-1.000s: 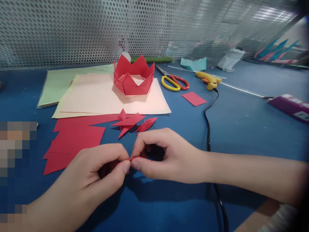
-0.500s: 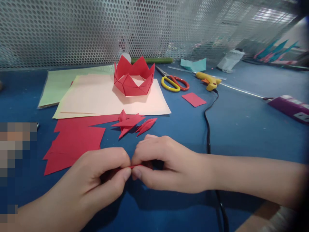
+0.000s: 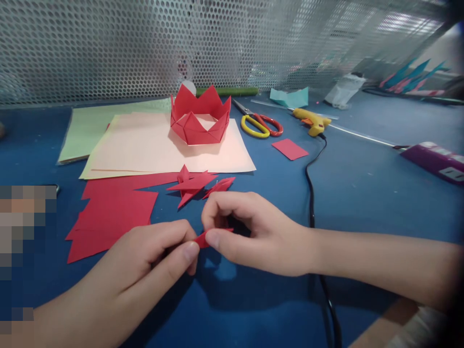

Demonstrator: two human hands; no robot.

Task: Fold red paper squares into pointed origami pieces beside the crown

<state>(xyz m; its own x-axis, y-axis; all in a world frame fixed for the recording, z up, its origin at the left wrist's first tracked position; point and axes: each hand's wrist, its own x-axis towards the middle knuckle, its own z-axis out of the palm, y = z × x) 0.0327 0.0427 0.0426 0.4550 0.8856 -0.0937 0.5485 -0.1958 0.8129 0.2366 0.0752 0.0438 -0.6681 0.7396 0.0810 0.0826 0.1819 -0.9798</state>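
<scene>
A small folded red paper piece [image 3: 203,238] is pinched between both hands just above the blue table [image 3: 362,193]. My left hand [image 3: 152,256] grips its left end with thumb and forefinger closed. My right hand [image 3: 250,232] holds its right end, fingers curled over it. Most of the piece is hidden by the fingers. Just beyond the hands lie several folded red paper points [image 3: 195,183]. A red folded paper crown [image 3: 200,121] stands on pale sheets of paper [image 3: 145,145] farther back.
Flat red paper squares [image 3: 112,215] lie at the left. Scissors with yellow and red handles [image 3: 260,123], a yellow glue gun [image 3: 311,121] with its black cord [image 3: 310,193], a small red card [image 3: 290,149] and a purple box [image 3: 433,159] lie to the right. A perforated metal screen [image 3: 145,43] closes the back.
My right hand has lifted and turned slightly, showing more of the red piece between the fingers. My left hand stays pinched on it.
</scene>
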